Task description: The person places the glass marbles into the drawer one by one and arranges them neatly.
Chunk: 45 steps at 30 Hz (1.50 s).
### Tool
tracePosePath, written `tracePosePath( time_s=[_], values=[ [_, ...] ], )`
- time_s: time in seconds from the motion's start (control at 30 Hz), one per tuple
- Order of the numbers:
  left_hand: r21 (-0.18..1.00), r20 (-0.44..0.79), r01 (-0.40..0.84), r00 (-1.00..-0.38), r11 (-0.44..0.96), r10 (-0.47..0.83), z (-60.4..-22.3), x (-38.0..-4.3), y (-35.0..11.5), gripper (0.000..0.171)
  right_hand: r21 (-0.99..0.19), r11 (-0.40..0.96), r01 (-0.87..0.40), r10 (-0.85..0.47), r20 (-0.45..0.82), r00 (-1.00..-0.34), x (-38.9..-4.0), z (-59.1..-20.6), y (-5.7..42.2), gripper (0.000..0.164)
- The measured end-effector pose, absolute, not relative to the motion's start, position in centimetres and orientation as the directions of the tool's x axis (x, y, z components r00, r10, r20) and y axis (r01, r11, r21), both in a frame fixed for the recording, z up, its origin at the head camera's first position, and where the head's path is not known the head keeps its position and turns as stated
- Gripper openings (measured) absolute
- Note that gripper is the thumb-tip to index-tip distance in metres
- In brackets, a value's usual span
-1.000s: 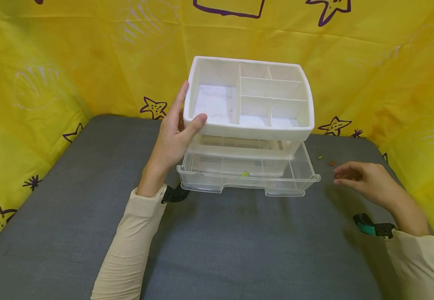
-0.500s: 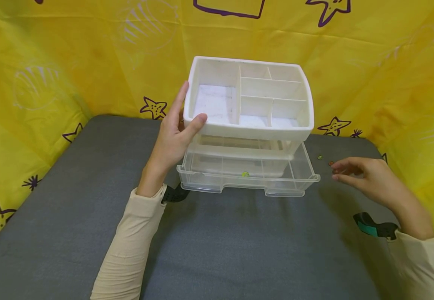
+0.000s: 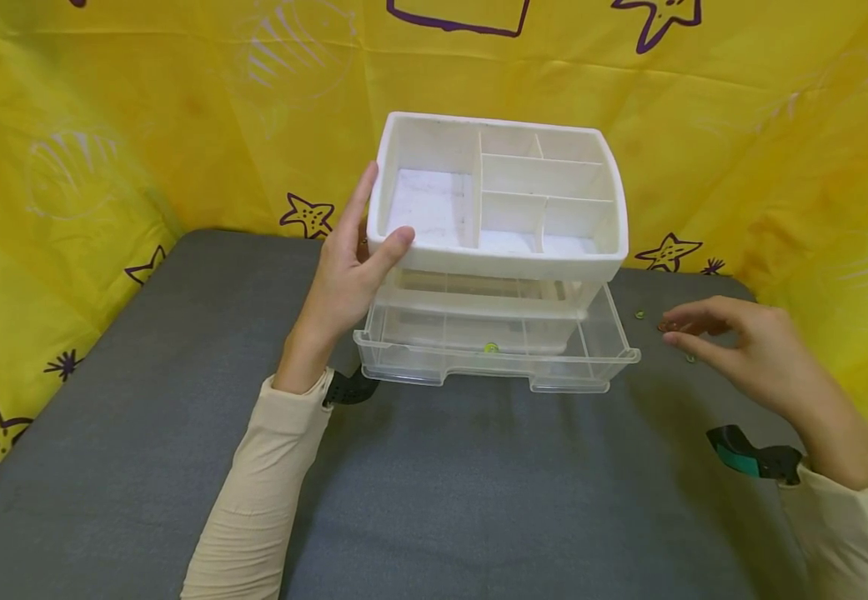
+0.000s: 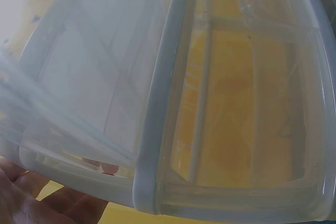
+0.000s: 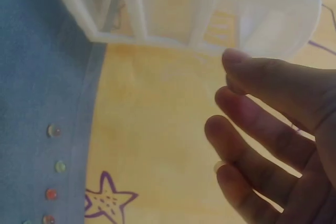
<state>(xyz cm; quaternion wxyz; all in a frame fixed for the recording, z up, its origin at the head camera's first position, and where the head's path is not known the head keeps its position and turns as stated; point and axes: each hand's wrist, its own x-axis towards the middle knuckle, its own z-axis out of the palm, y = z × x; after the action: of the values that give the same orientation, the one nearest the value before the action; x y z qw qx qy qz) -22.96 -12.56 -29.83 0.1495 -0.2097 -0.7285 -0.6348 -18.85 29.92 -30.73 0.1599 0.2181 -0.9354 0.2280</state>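
Observation:
A white desktop drawer organizer with a divided top stands upright on the grey table. My left hand grips its left side, thumb over the front rim and fingers along the side wall. A clear drawer is pulled out at the bottom, with a small yellow-green bead in it. My right hand hovers right of the organizer, fingers loosely bent, a gap between thumb and fingers. By its fingertips lies a reddish bead. A pale bead shows against the fingers in the right wrist view.
A green bead lies between the drawer and my right hand; another bead sits below the thumb. The right wrist view shows several beads along the cloth, including an orange bead. A yellow patterned cloth surrounds the table.
My right hand has moved slightly up and away over the table, exposing a pale bead below the thumb and partly covering the reddish one. The left hand and organizer stay put.

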Motion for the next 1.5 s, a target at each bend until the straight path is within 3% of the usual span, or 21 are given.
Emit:
tracePosePath(
  time_s=[0.57, 0.9, 1.13, 1.33, 1.5],
  values=[
    [0.863, 0.489, 0.499, -0.865, 0.081, 0.115, -29.8, -22.9, -12.7, 0.075, -0.313, 0.768, -0.558, -0.352, 0.521, -0.777, -17.9, -28.2, 27.2, 0.035],
    [0.865, 0.484, 0.495, -0.867, 0.083, 0.12, -29.9, -22.9, -12.7, 0.075, -0.237, 0.718, -0.654, -0.44, 0.573, -0.691, -17.1, -26.8, 25.5, 0.041],
    [0.867, 0.479, 0.49, -0.87, 0.092, 0.12, -29.9, -22.9, -12.7, 0.074, -0.218, 0.657, -0.722, -0.483, 0.613, -0.625, -16.8, -26.4, 24.3, 0.023],
    [0.866, 0.48, 0.491, -0.869, 0.092, 0.122, -29.8, -22.9, -12.6, 0.074, -0.19, 0.63, -0.753, -0.508, 0.633, -0.585, -16.8, -26.1, 23.4, 0.051],
    [0.865, 0.481, 0.492, -0.868, 0.094, 0.122, -29.8, -22.9, -12.6, 0.074, -0.167, 0.598, -0.784, -0.539, 0.64, -0.548, -16.7, -25.8, 22.7, 0.053]
  ],
)
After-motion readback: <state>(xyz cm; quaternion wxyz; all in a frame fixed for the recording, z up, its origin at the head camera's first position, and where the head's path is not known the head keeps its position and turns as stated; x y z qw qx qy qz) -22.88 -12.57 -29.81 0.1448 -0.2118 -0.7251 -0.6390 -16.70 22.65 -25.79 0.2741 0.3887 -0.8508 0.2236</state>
